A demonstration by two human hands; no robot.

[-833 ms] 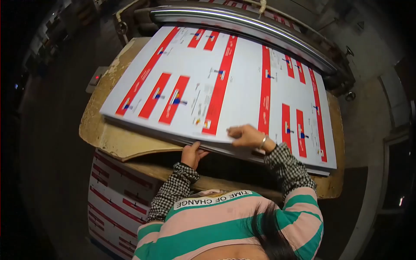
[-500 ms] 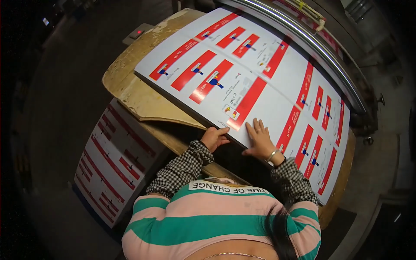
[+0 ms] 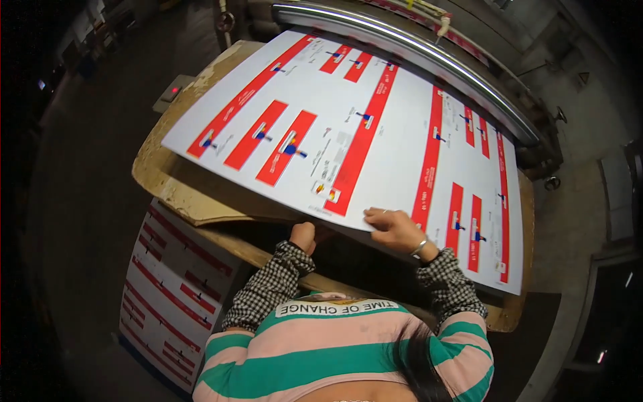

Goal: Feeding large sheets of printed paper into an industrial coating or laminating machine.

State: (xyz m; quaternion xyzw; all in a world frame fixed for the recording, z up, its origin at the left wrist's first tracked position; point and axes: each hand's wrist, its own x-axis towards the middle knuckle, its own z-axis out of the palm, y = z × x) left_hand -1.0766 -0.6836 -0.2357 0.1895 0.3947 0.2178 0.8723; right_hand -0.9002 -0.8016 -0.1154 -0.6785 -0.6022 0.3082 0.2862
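Note:
A large white printed sheet (image 3: 395, 141) with red bars and small blue figures slopes away from me over a worn wooden board (image 3: 194, 194). Its far edge lies along a shiny metal roller (image 3: 429, 57). At the near edge, my right hand (image 3: 398, 231) has its fingers bent together on top of the sheet, seemingly pinching the edge. My left hand (image 3: 303, 236) is just below that edge, to the left of the right hand. Its fingers pass under the sheet and are hidden.
On the lower left stands a stack of similar printed sheets (image 3: 167, 295). A small box with a red light (image 3: 175, 90) sits beside the board's left edge. Machine frame parts and a knob (image 3: 552, 183) are at the right end of the roller.
My right hand's spread fingers have drawn together at the sheet's near edge. My left hand's fingers have gone beneath the edge. The dark strip along that edge no longer shows, and the view has shifted.

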